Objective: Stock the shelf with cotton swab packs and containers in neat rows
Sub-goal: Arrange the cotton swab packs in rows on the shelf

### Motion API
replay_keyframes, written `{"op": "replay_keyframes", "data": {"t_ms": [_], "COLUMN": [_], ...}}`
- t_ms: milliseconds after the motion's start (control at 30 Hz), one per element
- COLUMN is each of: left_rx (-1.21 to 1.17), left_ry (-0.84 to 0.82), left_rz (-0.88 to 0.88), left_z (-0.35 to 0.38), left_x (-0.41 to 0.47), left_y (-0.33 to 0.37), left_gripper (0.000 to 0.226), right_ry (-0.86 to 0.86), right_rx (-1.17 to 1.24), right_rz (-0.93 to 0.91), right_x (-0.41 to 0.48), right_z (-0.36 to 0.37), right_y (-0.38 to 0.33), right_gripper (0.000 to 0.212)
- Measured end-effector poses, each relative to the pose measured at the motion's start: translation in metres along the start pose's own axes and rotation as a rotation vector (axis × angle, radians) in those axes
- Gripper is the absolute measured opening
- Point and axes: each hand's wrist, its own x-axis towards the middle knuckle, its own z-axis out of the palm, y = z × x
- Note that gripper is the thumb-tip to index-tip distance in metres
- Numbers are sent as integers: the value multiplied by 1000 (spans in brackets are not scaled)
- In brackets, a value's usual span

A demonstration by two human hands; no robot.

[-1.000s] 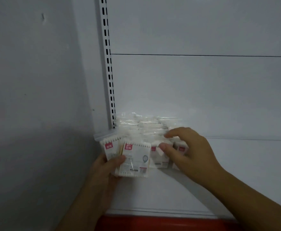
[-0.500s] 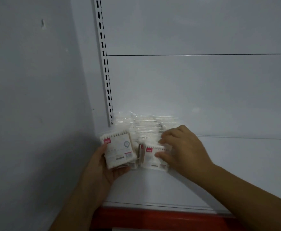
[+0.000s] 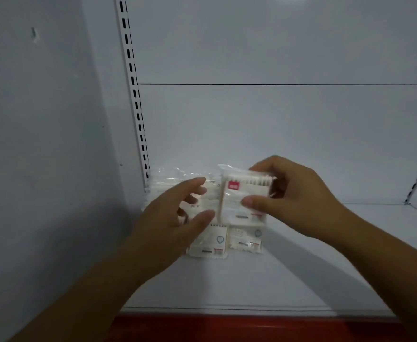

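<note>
Lifting a crinkly clear-plastic cotton swab pack [image 3: 244, 196] with a red label over the smooth white metal shelf [image 3: 252, 280].
My right hand [image 3: 299, 198] is pinching this flat rectangle, thumb on front, fingers curled behind. At its 9 o'clock my left hand [image 3: 175, 218] is hovering, fingers apart, gripping nothing. Two matching flat packs [image 3: 208, 243] are lying side by side at 6 o'clock, a loose pile [image 3: 168, 178] at 10.
</note>
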Motion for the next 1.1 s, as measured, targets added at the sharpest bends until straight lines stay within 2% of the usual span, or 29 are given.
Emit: {"op": "replay_keyframes", "data": {"t_ms": [33,100,167,200,300,433,533,633,733,800,900,1000,1100], "left_rx": [292,818,1081,1118,1116,1100,1118,1190,1252,1163,898,811,678], "left_ry": [-16,-232,-435,-451,-401,-388,-368,-432,-541,-518,-557,-690,-721], "left_rz": [97,187,143,130,130,99,174,248,201,157,149,238,287], "left_z": [-2,3,11,14,16,22,21,18,16,25,80,181,289], "left_x": [0,2,5,7,9,15,25,39,60,87,133,168,177], "left_y": [-5,-16,-27,-32,-40,-45,-40,-30,-5,25,82,157,239], "left_gripper": [51,79,84,82,79,81,82,82,79,68,59,63,63], "right_ry": [-17,-75,-112,-112,-82,-70,-69,-128,-174,-201,-280,-323,-209], "right_rx": [-54,-216,-397,-462,-518,-664,-798,-813,-757,-787,-1007,-1213,-1276], "right_rz": [33,75,32,0,-21,-33,-24,42,75,58,87,289,547], "right_x": [-5,-18,-30,-33,-36,-37,-38,-39,-44,-50,-67,-95,-136], "right_z": [-4,-2,11,19,36,45,48,52,35,-2,-95,-213,-311], "right_y": [10,30,46,52,63,64,57,50,46,53,75,93,106], "right_gripper": [33,32,35,41,53,58,60,67,80,74,64,64,66]}}
